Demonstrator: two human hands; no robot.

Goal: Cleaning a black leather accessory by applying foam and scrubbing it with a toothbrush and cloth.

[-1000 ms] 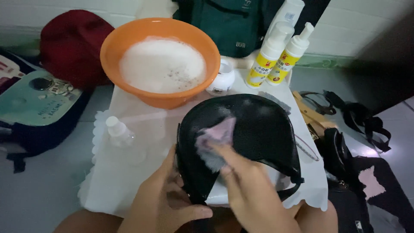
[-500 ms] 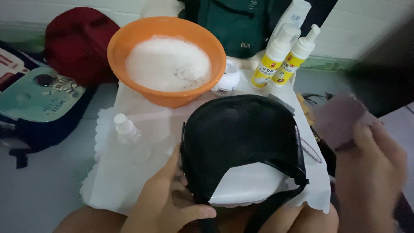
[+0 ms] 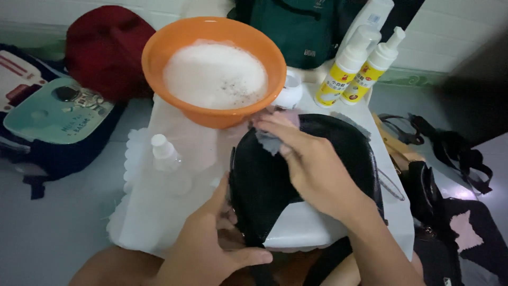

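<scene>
A black bag point(image 3: 264, 177) lies on a small white table point(image 3: 159, 212) in front of me. My right hand point(image 3: 312, 164) presses a small greyish-pink cloth point(image 3: 272, 139) onto the bag's far upper part, close to the orange basin. My left hand point(image 3: 206, 249) grips the bag's near left edge and holds it in place. Part of the bag's near side is hidden under my right forearm.
An orange basin point(image 3: 159, 58) full of white foam stands behind the bag. A small clear bottle point(image 3: 165, 154) lies on the left. Two yellow pump bottles point(image 3: 353, 69) and a white jar point(image 3: 290, 90) stand at the back. A red bag point(image 3: 100, 47), a dark green bag point(image 3: 296, 26) and black straps point(image 3: 450, 153) surround the table.
My right hand lifted the cloth off the bag and swung out to the right, then came back and now presses the cloth on the bag's far edge. The left hand stayed on the bag.
</scene>
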